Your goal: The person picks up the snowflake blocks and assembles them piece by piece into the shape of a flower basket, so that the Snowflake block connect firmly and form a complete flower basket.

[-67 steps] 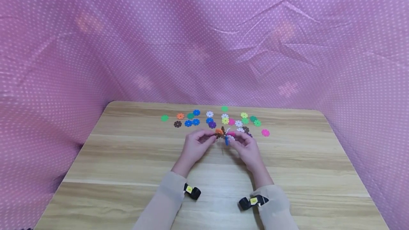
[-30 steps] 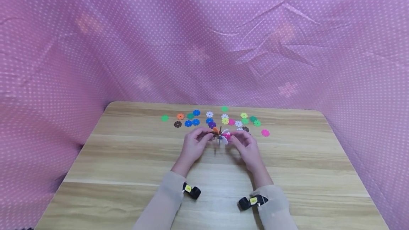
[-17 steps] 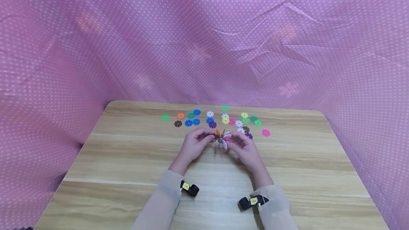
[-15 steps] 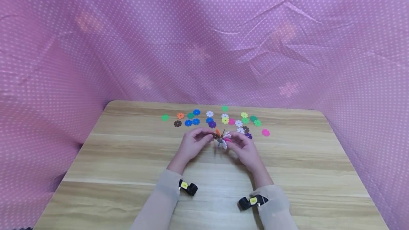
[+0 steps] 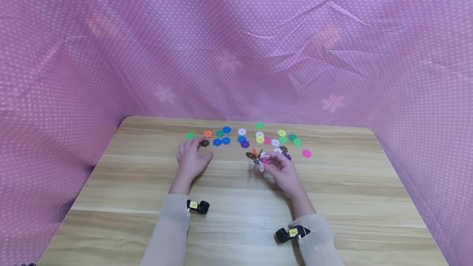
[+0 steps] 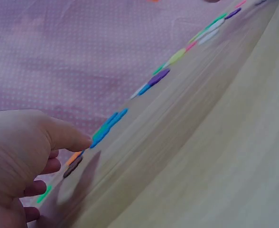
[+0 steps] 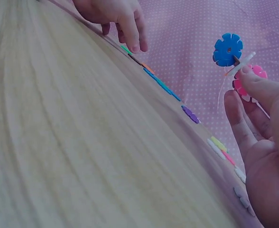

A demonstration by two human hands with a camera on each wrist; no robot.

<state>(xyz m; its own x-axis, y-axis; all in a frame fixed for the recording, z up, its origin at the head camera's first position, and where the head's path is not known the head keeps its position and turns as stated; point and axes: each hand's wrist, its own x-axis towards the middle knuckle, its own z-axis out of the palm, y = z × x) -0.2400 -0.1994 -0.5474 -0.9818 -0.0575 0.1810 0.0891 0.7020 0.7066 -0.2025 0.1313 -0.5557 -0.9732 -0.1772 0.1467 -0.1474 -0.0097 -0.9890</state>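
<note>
My right hand (image 5: 282, 172) pinches a cluster of interlocked snowflake discs (image 5: 257, 160) above the table, by its pink disc (image 7: 253, 80). Orange, brown, white and blue discs also stick out of it; the blue disc (image 7: 227, 50) points up in the right wrist view. At the left end of the row, my left hand (image 5: 191, 160) reaches over the table, fingers loosely bent with nothing between them. Its fingertips are right at a brown snowflake disc (image 5: 205, 143), partly covering it. The left wrist view shows that brown disc (image 6: 73, 166) below the thumb and fingers.
Several loose snowflake discs lie flat along the table's far side, among them a green one (image 5: 190, 135), an orange one (image 5: 208, 134), a purple one (image 5: 245, 144) and a pink one (image 5: 306, 153). A pink dotted cloth (image 5: 236, 52) hangs behind the wooden table (image 5: 236, 225).
My left hand has let go of the disc cluster and moved left to the brown disc. The cluster stays in my right hand, which has hardly moved.
</note>
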